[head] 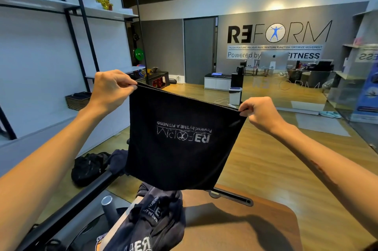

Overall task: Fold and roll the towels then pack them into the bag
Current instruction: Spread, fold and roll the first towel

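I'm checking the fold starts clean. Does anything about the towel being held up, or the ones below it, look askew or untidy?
The held towel hangs with its logo upside down, and its top edge slopes: the left hand pinches its corner higher than the right hand. Below, more dark towels lie crumpled in a heap on the wooden table, unfolded.

Bright overhead lighting, sharp focus, edges bowed.

Black towel point(180, 138), print upside down: "REFORM", "Powered by THE A FITNESS". Back wall sign point(278, 32): "REFORM"; strip beneath: "ALIGN POSTURE RELIEVE PAIN RESTORE FUNCTION OPTIMIZE MOVEMENT"; then "Powered by ... FITNESS", middle hidden by monitor point(273, 60) bearing Apple logo. Crumpled towels point(155, 216) on table: partial letters only.
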